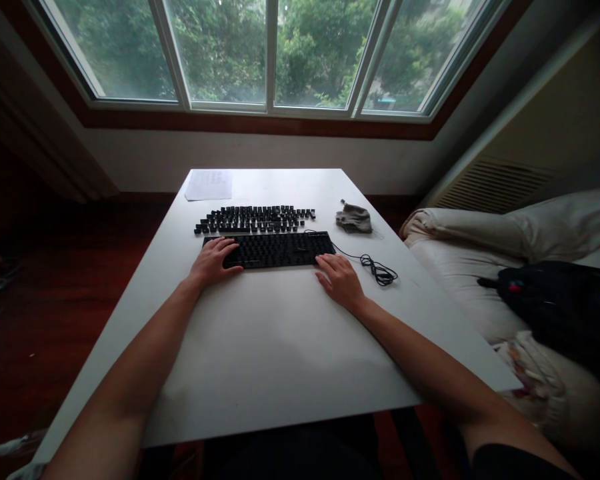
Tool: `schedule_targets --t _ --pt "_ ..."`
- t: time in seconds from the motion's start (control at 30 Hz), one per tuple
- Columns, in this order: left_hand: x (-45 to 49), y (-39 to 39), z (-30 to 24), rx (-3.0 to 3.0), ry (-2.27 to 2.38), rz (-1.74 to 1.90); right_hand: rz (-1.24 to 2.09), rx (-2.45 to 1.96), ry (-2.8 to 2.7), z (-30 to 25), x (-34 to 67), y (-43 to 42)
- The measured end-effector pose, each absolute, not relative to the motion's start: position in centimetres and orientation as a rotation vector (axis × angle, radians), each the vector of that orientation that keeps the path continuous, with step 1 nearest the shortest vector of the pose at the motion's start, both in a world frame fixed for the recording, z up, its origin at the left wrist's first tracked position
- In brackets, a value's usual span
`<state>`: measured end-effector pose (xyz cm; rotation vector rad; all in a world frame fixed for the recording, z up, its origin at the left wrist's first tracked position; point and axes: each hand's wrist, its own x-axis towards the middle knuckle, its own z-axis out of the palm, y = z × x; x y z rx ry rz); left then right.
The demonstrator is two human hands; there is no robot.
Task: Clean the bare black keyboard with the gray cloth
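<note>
A black computer keyboard lies flat on the white table, its keycaps seemingly off, though this is hard to make out. My left hand rests on its left end, fingers stretched over the top and thumb out along the front edge. At the right end, my right hand touches the front corner with its fingertips, fingers extended and thumb apart. Just behind the keyboard, many loose black keycaps are laid out in rows. A bundled black cable runs from the keyboard to the right.
A small grey cloth pouch lies to the right of the keycaps. Printed paper sheets sit at the far left corner. A pale sofa with a dark bag stands along the right side, and a window is ahead.
</note>
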<state>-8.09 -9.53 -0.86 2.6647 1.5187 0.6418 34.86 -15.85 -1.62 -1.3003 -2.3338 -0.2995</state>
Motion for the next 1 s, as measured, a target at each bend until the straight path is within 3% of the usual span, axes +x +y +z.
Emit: schedule_targets --t 0.27,0.5,0.73,1.0 --pt "-8.0 -9.7 -0.5 2.648 1.520 0.644 -0.187 -1.269 -2.296 -1.0 34.4 -15.0" --pt "-8.2 -9.4 -0.4 2.660 1.522 0.639 0.007 -1.258 -2.285 2.1 33.2 -6.8" --pt "-8.6 -9.3 -0.3 2.678 1.476 0.627 -0.041 -1.495 -2.460 3.2 29.6 1.2" --pt "-8.9 -9.4 -0.4 2.693 1.486 0.600 -0.070 -1.696 -2.577 2.9 27.6 4.3"
